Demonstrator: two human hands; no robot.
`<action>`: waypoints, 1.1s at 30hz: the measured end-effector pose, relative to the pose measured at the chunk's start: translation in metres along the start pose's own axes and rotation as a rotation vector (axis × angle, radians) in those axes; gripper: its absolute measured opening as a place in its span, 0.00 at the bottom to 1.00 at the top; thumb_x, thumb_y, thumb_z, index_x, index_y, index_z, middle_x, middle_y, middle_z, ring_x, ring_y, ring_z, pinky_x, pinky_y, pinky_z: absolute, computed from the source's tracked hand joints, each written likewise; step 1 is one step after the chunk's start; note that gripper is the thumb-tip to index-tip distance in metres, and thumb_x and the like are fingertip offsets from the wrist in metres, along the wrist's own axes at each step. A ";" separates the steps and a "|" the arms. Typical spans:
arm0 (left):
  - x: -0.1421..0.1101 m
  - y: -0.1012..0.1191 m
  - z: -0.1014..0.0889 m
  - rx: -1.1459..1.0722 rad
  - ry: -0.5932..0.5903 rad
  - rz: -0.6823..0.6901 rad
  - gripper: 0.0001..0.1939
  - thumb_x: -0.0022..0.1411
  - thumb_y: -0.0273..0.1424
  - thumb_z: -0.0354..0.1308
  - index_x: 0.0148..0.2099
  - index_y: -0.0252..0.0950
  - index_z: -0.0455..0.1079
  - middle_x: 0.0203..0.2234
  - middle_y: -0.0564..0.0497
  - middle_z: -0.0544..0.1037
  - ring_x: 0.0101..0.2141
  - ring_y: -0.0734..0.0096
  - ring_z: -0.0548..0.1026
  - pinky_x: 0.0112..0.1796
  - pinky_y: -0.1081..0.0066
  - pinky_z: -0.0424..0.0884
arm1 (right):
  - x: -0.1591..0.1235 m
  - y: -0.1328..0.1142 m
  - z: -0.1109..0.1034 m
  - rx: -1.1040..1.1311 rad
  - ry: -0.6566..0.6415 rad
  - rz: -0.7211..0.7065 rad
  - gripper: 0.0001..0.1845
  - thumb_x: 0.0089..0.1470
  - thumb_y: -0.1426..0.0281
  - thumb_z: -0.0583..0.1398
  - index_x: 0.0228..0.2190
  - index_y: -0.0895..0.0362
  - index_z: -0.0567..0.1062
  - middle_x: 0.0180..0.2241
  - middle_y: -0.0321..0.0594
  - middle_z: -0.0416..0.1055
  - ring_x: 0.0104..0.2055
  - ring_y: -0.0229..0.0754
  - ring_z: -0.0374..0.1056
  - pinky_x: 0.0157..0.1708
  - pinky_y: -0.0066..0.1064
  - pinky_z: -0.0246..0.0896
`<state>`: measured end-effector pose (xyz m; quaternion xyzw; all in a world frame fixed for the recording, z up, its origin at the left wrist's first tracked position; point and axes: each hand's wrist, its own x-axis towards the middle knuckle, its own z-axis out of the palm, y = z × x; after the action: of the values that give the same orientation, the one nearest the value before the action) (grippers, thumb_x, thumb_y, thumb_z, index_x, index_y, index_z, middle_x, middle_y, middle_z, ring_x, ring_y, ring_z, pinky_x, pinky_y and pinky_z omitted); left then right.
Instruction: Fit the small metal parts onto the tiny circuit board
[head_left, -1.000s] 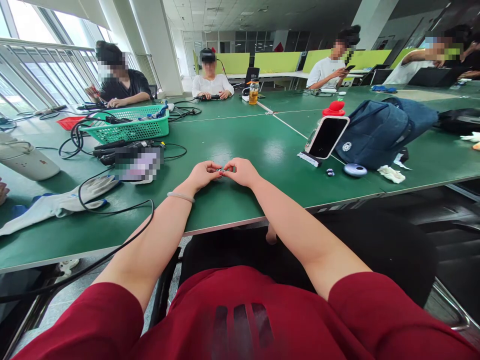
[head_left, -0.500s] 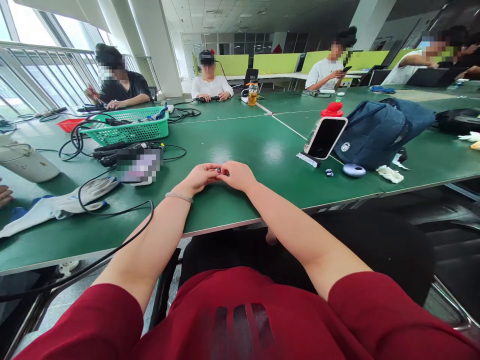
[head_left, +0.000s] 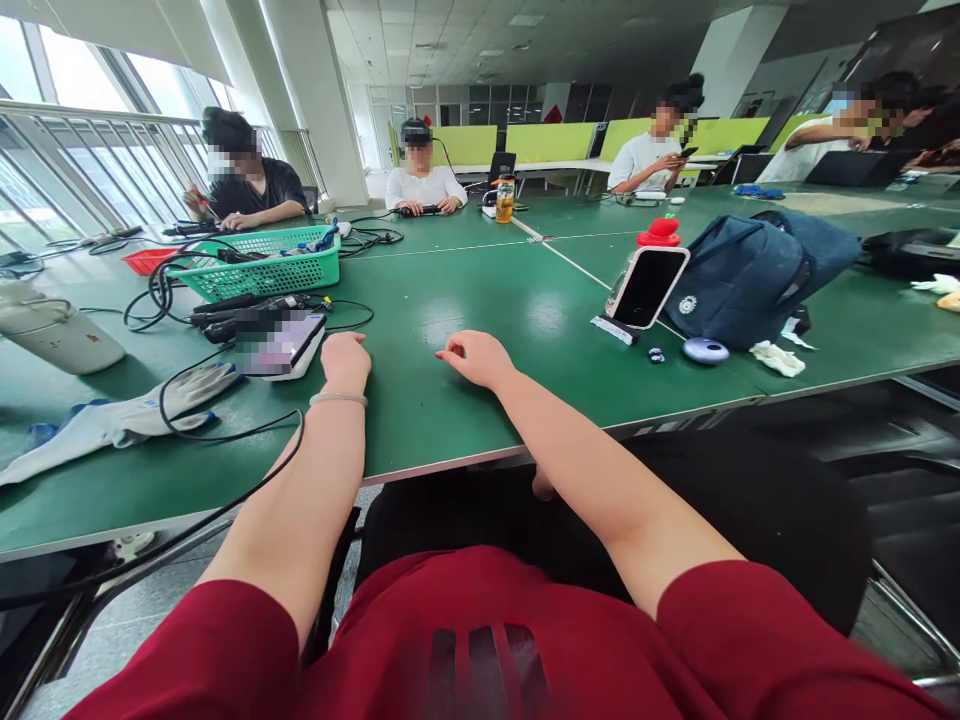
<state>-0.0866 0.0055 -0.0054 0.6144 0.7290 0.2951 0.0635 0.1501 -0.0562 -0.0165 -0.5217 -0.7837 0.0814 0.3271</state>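
My left hand (head_left: 346, 362) is closed in a fist on the green table (head_left: 420, 420), beside a phone (head_left: 296, 340) that lies on something white. Whatever the fist may hold is hidden. My right hand (head_left: 478, 358) rests on the tabletop to the right, fingers curled and thumb drawn in. A red nail shows at its tip. I cannot make out anything between those fingers. A wide gap separates the two hands.
Left of me are a glove (head_left: 142, 410), black cable (head_left: 232, 435), a pale flask (head_left: 64, 330) and a green basket (head_left: 262, 265). To the right stand a propped phone (head_left: 651, 285), a lavender round case (head_left: 705, 350) and a backpack (head_left: 750, 275). Several people sit farther off.
My hands were together at the middle with a small shiny thing at the fingertips. They have parted: the left moved left toward the phone, while the right stayed nearly in place.
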 end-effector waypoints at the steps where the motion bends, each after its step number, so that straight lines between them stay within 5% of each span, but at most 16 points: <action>1: 0.001 -0.002 0.000 0.013 -0.001 -0.025 0.18 0.53 0.20 0.53 0.44 0.33 0.77 0.48 0.39 0.75 0.48 0.50 0.71 0.50 0.57 0.65 | 0.000 0.000 0.000 0.003 -0.001 0.003 0.16 0.58 0.59 0.58 0.25 0.56 0.72 0.29 0.37 0.70 0.31 0.37 0.62 0.31 0.28 0.50; 14: 0.009 -0.009 0.005 0.019 0.011 -0.093 0.14 0.54 0.27 0.58 0.44 0.33 0.77 0.42 0.35 0.78 0.48 0.46 0.72 0.45 0.56 0.66 | -0.002 0.000 -0.005 0.017 -0.027 0.034 0.16 0.59 0.60 0.55 0.25 0.56 0.71 0.29 0.37 0.72 0.31 0.37 0.63 0.31 0.27 0.51; 22: 0.013 -0.014 0.004 -0.160 -0.006 -0.072 0.14 0.56 0.28 0.55 0.44 0.36 0.77 0.37 0.42 0.80 0.41 0.56 0.75 0.44 0.62 0.67 | -0.003 0.007 -0.002 0.045 -0.040 0.072 0.16 0.59 0.59 0.55 0.25 0.56 0.72 0.28 0.35 0.71 0.31 0.36 0.63 0.31 0.27 0.52; 28: 0.001 0.016 0.019 -0.223 -0.199 0.041 0.11 0.53 0.27 0.59 0.39 0.37 0.78 0.31 0.45 0.80 0.36 0.59 0.75 0.41 0.64 0.67 | -0.001 0.014 0.003 0.076 -0.082 0.137 0.05 0.51 0.68 0.63 0.28 0.57 0.76 0.32 0.38 0.71 0.34 0.37 0.65 0.35 0.28 0.58; 33: -0.033 0.058 0.038 -0.765 -0.466 0.267 0.16 0.52 0.35 0.61 0.44 0.35 0.76 0.34 0.47 0.79 0.35 0.69 0.73 0.43 0.67 0.66 | 0.001 0.018 0.001 0.042 -0.090 0.079 0.13 0.46 0.74 0.67 0.37 0.57 0.79 0.44 0.44 0.73 0.47 0.43 0.67 0.51 0.34 0.59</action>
<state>-0.0119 -0.0083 -0.0161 0.6850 0.4488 0.4024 0.4092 0.1633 -0.0472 -0.0252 -0.5409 -0.7747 0.1342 0.2989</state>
